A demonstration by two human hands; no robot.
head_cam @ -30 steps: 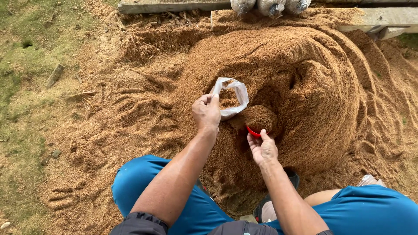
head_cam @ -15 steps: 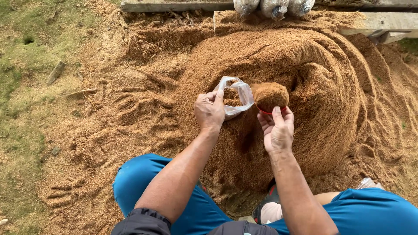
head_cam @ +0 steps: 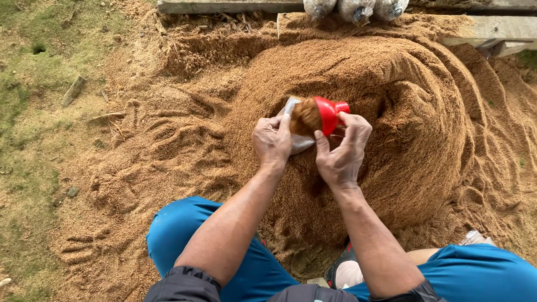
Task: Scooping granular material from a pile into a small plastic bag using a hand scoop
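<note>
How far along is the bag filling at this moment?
Done: three filled bags sit at the top edge. In hand: the left hand holds a clear bag open while the right hand tips a red scoop of sawdust into it. Left: the bag looks only part full, and the big pile remains.

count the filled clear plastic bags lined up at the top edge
3, side by side at the top edge, right of centre: left filled clear plastic bag, middle bag, right bag. All are cut off by the frame, so more may be hidden.

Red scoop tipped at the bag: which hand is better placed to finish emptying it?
Right. The right hand already grips the red scoop, tilted into the clear plastic bag; the left hand is busy holding the bag open.
</note>
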